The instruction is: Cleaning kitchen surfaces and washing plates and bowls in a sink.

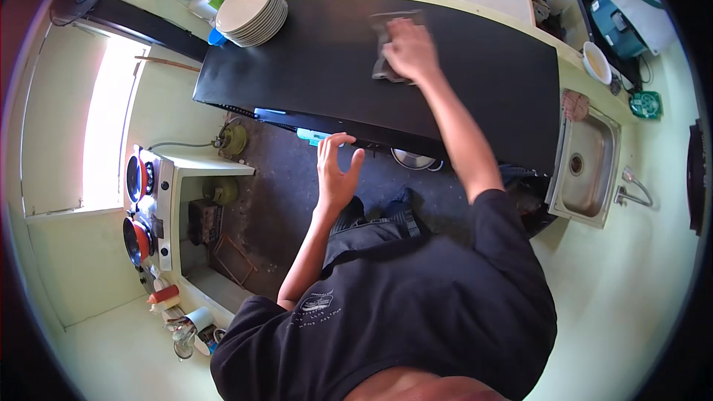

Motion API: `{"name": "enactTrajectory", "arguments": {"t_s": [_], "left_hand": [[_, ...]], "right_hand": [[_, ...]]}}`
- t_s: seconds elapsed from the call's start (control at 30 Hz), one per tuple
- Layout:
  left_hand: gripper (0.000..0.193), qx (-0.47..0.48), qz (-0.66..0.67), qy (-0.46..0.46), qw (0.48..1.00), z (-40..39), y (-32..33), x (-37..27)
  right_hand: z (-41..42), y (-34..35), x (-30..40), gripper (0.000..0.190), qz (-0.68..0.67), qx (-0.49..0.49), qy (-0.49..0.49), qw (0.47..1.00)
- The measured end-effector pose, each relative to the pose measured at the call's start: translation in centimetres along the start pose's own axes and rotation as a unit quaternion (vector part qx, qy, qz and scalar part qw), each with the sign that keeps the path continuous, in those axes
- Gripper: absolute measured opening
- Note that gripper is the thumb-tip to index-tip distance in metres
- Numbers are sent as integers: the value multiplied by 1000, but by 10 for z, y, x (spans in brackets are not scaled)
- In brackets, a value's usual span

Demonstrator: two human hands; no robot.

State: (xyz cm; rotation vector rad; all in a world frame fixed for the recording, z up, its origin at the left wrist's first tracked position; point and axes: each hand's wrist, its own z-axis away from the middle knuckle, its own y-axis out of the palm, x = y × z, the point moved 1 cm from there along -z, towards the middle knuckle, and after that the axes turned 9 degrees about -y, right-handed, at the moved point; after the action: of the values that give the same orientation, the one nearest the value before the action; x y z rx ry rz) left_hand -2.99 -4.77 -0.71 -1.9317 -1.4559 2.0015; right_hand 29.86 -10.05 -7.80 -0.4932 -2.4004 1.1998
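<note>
My right hand [413, 51] presses a greyish-brown cloth [382, 68] down on the black tabletop [323, 61]. The cloth spreads out past the fingers, and both are slightly blurred. My left hand [337, 170] is near the front edge of the table, its thumb and fingers apart and nothing in them. From this view I cannot tell whether its fingertips touch the edge.
Stacked white plates [245, 8] stand at the table's left end, beside a blue cup [216, 37]. A steel sink [587, 178] adjoins on the right. To the left is a gas stove [161, 211] with two pans; a metal pot [412, 159] shows beneath the table.
</note>
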Motion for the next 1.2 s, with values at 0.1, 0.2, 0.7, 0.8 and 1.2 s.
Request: {"name": "enactTrajectory", "arguments": {"t_s": [0.1, 0.2, 0.7, 0.8, 1.2], "left_hand": [[22, 26, 10, -33, 999, 6, -2, 19], [21, 29, -8, -28, 999, 11, -10, 35], [25, -5, 56, -81, 995, -7, -78, 113], [26, 2, 92, -59, 994, -27, -99, 136], [20, -49, 130, -75, 987, -121, -242, 268]], "right_hand": [[63, -60, -124, 54, 135, 16, 66, 988], [153, -126, -221, 57, 167, 15, 123, 978], [132, -66, -75, 80, 212, 86, 183, 956], [73, -6, 14, 77, 182, 100, 125, 970], [-123, 204, 347, 77, 42, 60, -32, 997]]}}
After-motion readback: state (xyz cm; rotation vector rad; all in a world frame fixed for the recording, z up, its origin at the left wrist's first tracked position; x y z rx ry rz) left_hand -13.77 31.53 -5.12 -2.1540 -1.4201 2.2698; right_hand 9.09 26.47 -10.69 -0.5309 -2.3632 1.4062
